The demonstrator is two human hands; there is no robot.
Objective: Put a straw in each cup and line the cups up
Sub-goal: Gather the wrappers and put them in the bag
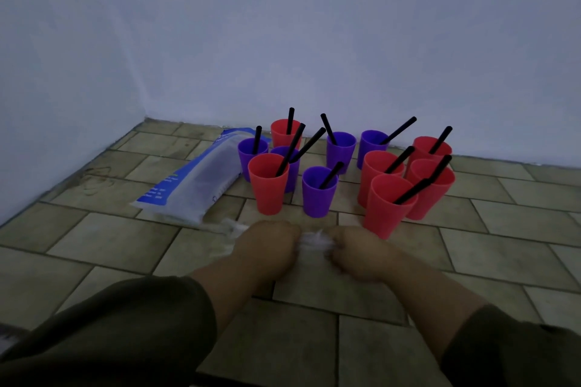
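Six red cups and five purple cups stand upright, bunched near the floor's far edge, each holding a black straw.

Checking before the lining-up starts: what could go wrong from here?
The nearest red plastic cup stands just beyond the right hand; a jerk while it and the left hand grip the crumpled white wrapper could topple it. The black straws lean far past the rims, and the cups stand clustered, so sliding one might snag a neighbour's straw.
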